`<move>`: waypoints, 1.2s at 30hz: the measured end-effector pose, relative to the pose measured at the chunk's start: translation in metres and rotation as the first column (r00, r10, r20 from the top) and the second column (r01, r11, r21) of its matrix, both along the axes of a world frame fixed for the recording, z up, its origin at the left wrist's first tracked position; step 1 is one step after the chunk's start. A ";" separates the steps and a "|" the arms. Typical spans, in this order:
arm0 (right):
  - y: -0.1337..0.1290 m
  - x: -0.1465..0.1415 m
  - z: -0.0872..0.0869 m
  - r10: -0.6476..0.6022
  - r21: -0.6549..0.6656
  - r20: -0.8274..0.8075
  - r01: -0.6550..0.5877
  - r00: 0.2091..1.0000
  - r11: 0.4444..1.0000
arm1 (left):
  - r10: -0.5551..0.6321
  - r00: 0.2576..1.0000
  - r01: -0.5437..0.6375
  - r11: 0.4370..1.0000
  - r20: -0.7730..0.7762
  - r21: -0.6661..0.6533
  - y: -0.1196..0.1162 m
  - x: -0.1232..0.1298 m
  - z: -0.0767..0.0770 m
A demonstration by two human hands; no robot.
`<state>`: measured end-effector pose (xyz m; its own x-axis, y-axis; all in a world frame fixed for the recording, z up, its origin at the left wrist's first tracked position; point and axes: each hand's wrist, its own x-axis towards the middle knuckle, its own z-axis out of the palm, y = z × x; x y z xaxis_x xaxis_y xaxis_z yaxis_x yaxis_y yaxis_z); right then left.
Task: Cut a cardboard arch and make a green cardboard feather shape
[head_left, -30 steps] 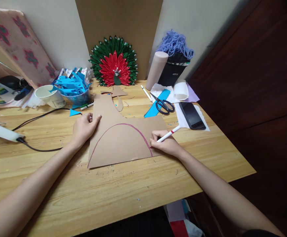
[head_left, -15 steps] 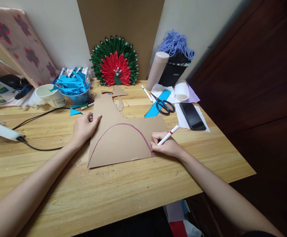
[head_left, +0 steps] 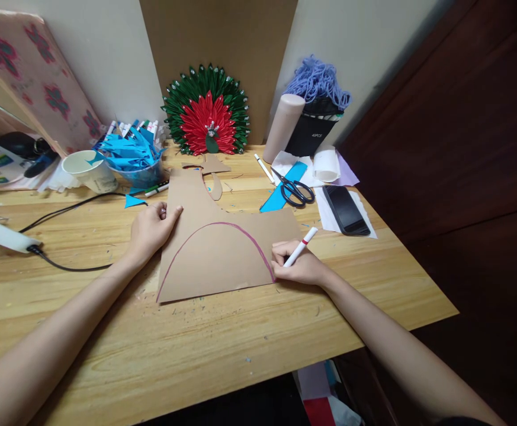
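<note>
A brown piece of cardboard (head_left: 214, 260) with a cut-out curve at its top lies flat before me. A purple arch is drawn across its lower part, ending at the bottom edge on both sides. My left hand (head_left: 150, 229) grips the cardboard's left edge, thumb on top and fingers curled. At the right end of the arch, my right hand (head_left: 300, 263) is closed around a white marker (head_left: 301, 245) with a red band. The marker's tip is hidden by my fingers.
Black-handled scissors (head_left: 297, 192) lie on a blue strip, beside a phone (head_left: 346, 210). At the back stand a red-and-green peacock craft (head_left: 209, 112), a bottle (head_left: 283, 127) and a tub of blue scraps (head_left: 136, 171). A glue gun (head_left: 3, 234) with its black cable lies left.
My right hand has moved slightly down along the arch's right end, and the marker stands a bit steeper. The line there now reaches the bottom edge more heavily. My left hand stays put.
</note>
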<state>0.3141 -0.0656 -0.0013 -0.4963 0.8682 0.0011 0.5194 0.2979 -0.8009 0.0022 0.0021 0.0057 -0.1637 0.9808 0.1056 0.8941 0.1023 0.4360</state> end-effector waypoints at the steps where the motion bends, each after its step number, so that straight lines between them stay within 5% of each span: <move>1: 0.000 0.000 0.000 -0.004 -0.003 0.000 0.004 1.000 1.000 | -0.002 1.000 0.002 1.000 0.000 0.002 0.000 0.000 0.000; 12: 0.000 -0.002 -0.001 -0.203 -0.065 -0.006 0.203 0.979 0.977 | -0.006 1.000 0.006 1.000 0.007 0.002 0.000 0.000 0.000; 22: 0.022 0.005 0.002 -0.362 -0.089 -0.373 0.356 0.854 0.930 | -0.035 0.957 0.005 0.994 0.288 0.106 -0.001 -0.004 -0.003; 30: 0.039 0.014 -0.008 -0.408 -0.043 -0.306 0.416 0.860 0.909 | -0.057 0.996 0.049 0.993 0.069 0.109 0.028 0.017 0.006; 36: 0.042 0.007 -0.003 -0.382 -0.046 -0.304 0.387 0.873 0.921 | -0.121 0.984 0.146 0.966 -0.128 0.212 0.004 0.012 0.001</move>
<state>0.3211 -0.0236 -0.0041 -0.0963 0.9890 0.1125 0.3304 0.1384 -0.9337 0.0142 0.0066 0.0065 -0.0074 0.9435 0.3313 0.9378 -0.1085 0.3299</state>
